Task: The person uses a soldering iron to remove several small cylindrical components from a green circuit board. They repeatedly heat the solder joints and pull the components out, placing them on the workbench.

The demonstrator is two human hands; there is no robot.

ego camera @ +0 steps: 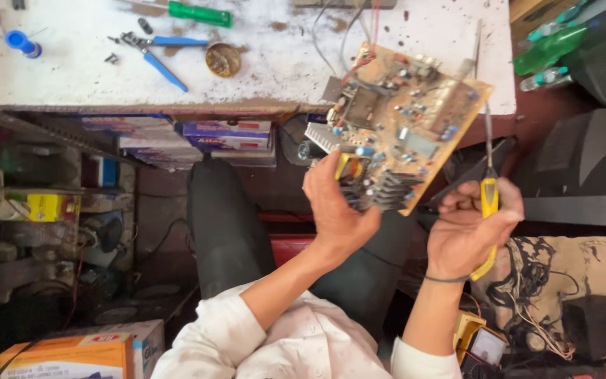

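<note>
- Fingers (pixel 327 184) of the left hand (pixel 334 210) curl up and pinch the lower left edge of the board (pixel 401 126), thumb up near the yellow part at that edge.
- Left hand is closed on the board and carries it in the air, over the lap, just off the front edge of the bench (pixel 261 70).
- Board is tan and roughly rectangular, component side facing up to the camera, tilted so its long axis runs from lower left to upper right.
- Its far end points up and right, overlapping the bench edge in view; black finned heat sinks sit at the near end, right beside the left fingertips.
- Right hand (pixel 468 231) is wrapped tight round the yellow handle of a screwdriver (pixel 488 175).
- Screwdriver stands nearly upright, shaft pointing away from the person, running up just beside the board's right edge; whether the tip touches the board I cannot tell.
- Right fingers sit below and to the right of the board, apart from it.
- Wires trail from the board's top edge onto the bench.
- On the bench, well apart from both hands: blue pliers (pixel 163 60), a green-handled tool (pixel 198 12), a small round tin (pixel 223 60).
- Green bottle (pixel 548 48) lies at far right.
</note>
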